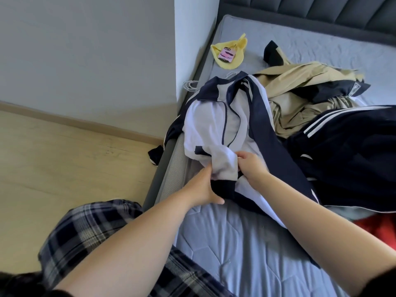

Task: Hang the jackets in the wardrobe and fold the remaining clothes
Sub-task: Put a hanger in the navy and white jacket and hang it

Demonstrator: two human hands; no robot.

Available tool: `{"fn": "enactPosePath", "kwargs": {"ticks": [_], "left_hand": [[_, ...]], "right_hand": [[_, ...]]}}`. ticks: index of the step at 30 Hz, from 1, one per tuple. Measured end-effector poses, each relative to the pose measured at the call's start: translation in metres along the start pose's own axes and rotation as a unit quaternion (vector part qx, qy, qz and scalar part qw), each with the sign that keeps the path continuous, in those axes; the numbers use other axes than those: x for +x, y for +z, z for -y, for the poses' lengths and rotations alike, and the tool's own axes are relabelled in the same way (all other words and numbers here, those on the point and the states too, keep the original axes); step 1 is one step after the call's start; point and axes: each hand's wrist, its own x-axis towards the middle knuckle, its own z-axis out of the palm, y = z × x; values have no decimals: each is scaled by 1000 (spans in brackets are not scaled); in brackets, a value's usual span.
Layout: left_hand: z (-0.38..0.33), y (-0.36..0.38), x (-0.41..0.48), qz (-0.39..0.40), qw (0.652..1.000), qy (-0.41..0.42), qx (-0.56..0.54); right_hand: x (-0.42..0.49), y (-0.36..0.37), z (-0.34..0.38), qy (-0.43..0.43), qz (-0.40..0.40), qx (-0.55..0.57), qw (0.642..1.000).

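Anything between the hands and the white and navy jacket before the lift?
Nothing visible. The left hand and right hand both hold the white and navy jacket at its near end. The wardrobe is out of view.

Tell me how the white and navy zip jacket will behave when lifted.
Probably floppy: the white and navy zip jacket bunches where the left hand and right hand grip it. Likely light, thin-looking fabric. Its sleeve dangling off the grey bed may trail.

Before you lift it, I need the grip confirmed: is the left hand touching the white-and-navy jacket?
Touching. The head view shows the left hand gripping the navy cuff of the white-and-navy jacket, thumb and fingers closed on the fabric with no gap.
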Motion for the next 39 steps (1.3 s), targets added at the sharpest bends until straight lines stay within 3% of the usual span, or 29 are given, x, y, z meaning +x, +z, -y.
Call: {"fn": "enactPosePath", "kwargs": {"ticks": [3,7,9,12,15,18,20,22,24,27,28,30,31,33,35,36,37,39], "left_hand": [[0,6,-1,-69,990,34,119],[-9,-2,-2,-148,986,58,60],[-13,-8,-2,-157,985,54,47],[-19,-21,-2,-212,976,51,22],[-20,-29,-2,-237,971,43,12],[-18,-30,-2,-215,976,41,5],[-16,-35,-4,-186,982,31,35],[-9,-45,-6,-161,970,37,180],[-1,-55,-9,-172,945,56,272],[0,-63,-6,-195,951,101,215],[-3,-65,-5,-181,963,79,182],[-8,-70,-6,-65,990,-21,126],[-9,-72,-8,24,987,-79,137],[-4,-79,-13,172,940,-193,223],[3,-87,-19,216,877,-258,343],[8,-91,-21,206,857,-272,387],[12,-95,-22,192,844,-283,413],[16,-95,-21,162,835,-294,437]], "right_hand": [[5,1,3,-18,-35,2,999],[6,-5,7,-61,-65,-101,991],[0,-13,5,-120,-138,-160,970],[-21,-14,3,-241,-193,-139,941],[-45,-1,-1,-334,-102,-225,910],[-42,13,-15,-334,4,-394,856],[-34,13,-17,-316,-10,-465,827],[-31,12,-16,-336,-42,-471,815],[-30,12,-14,-347,-65,-439,826],[-31,10,-3,-242,2,-301,923],[-31,9,2,-204,34,-236,949],[-35,8,10,-222,44,-197,954],[-38,10,13,-273,32,-245,930],[-43,19,7,-385,20,-406,829],[-44,30,-7,-427,-14,-563,707],[-46,34,-14,-414,-24,-610,675],[-47,34,-22,-390,-33,-633,668],[-46,28,-38,-347,-42,-605,716]]}}
